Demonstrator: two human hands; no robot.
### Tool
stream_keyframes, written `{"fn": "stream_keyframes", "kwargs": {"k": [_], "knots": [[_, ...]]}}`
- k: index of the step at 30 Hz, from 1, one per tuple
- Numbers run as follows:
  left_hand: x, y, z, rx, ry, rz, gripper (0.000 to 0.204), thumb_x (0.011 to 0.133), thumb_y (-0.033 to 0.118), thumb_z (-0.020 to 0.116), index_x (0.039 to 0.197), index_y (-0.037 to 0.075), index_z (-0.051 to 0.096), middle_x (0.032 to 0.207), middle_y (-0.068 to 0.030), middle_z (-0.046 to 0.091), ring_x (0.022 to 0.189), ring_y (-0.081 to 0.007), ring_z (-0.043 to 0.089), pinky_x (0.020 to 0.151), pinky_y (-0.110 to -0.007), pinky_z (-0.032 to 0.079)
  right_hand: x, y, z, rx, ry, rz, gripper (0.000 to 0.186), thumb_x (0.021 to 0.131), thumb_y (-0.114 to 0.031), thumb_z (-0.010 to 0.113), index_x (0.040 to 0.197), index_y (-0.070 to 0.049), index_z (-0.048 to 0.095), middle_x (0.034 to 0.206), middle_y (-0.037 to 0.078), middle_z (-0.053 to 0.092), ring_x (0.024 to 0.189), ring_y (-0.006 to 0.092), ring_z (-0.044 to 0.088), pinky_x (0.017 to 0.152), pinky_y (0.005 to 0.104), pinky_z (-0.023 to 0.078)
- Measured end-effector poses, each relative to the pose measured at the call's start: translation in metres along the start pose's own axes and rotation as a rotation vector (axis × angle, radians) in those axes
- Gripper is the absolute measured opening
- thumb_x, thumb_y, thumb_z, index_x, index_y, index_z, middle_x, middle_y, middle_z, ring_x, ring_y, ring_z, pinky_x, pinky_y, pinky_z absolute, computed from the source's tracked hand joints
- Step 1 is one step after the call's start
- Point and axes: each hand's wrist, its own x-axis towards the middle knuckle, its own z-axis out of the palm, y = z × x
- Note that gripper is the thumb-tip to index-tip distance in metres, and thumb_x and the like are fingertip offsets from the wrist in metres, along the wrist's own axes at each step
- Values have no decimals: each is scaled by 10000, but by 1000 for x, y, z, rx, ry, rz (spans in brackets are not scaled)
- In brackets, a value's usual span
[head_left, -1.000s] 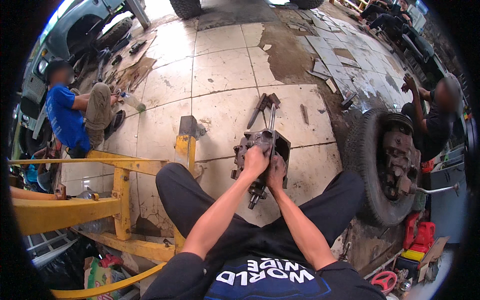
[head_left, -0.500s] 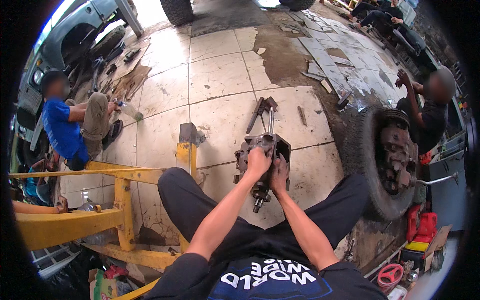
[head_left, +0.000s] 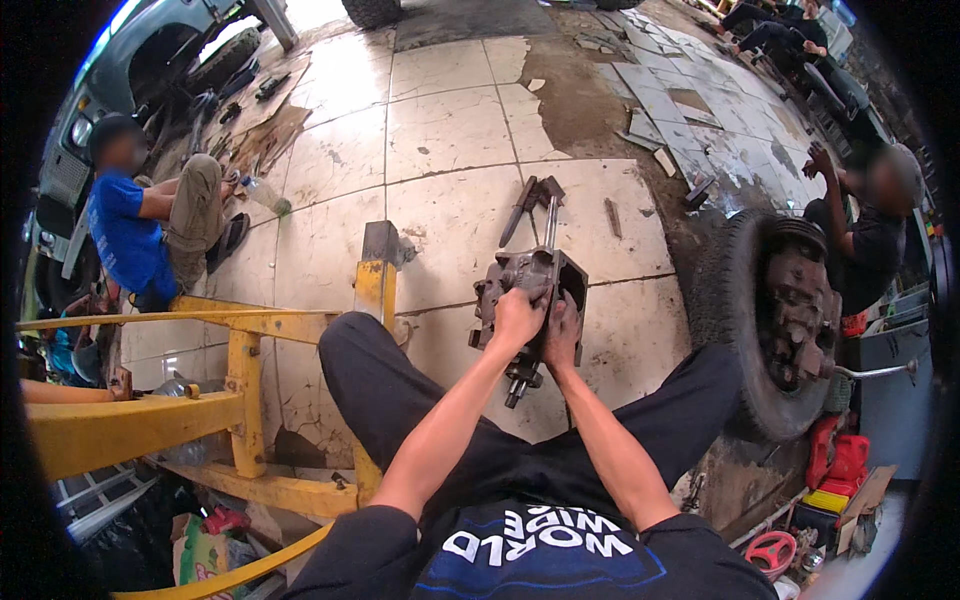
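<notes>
A greasy metal gear housing (head_left: 520,290) with a shaft sticking out at its near end stands on the tiled floor between my knees. My left hand (head_left: 517,318) presses on its top face with fingers curled over it. My right hand (head_left: 563,330) grips the housing's right side, right beside the left. A thin rod (head_left: 550,222) rises from the far end of the housing. Dark hand tools (head_left: 530,197) lie on the tile just beyond it.
A yellow steel frame (head_left: 240,370) stands at my left. A wheel hub with its tyre (head_left: 770,320) stands at right, with a person (head_left: 865,230) crouched behind it. Another person in blue (head_left: 130,225) sits at far left by a vehicle. Red containers (head_left: 840,465) sit at lower right.
Both hands stay on the housing. The view has shifted slightly; the person at right has moved an arm.
</notes>
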Motion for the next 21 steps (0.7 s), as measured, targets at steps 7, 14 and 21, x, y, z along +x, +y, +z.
{"fn": "stream_keyframes", "kwargs": {"k": [7, 14, 21], "knots": [[13, 0, 6, 93, -54, -83, 237, 792, 185, 686, 840, -47, 697, 855, -310, 654, 863, -485, 643, 789, -533, 526, -3, -11, -2, 5, 14, 24, 694, 1016, -558, 298, 1404, 5, 414, 1386, 242, 482, 1312, 410, 412, 1097, 510, 256], [39, 21, 2, 146, -20, -109, 156, 772, 100, 630, 801, -39, 694, 856, -319, 649, 882, -485, 640, 792, -537, 519, -1, -6, 2, 99, 42, -42, 730, 1007, -585, 296, 1360, 33, 458, 1328, 258, 528, 1271, 425, 453, 1077, 500, 299], [18, -10, -1, 166, 11, 17, 208, 786, 158, 666, 817, -45, 697, 860, -299, 657, 868, -472, 648, 786, -534, 517, -4, -22, 2, 154, -14, -84, 782, 995, -621, 275, 1338, 53, 477, 1293, 262, 550, 1224, 430, 490, 1040, 477, 355]]}}
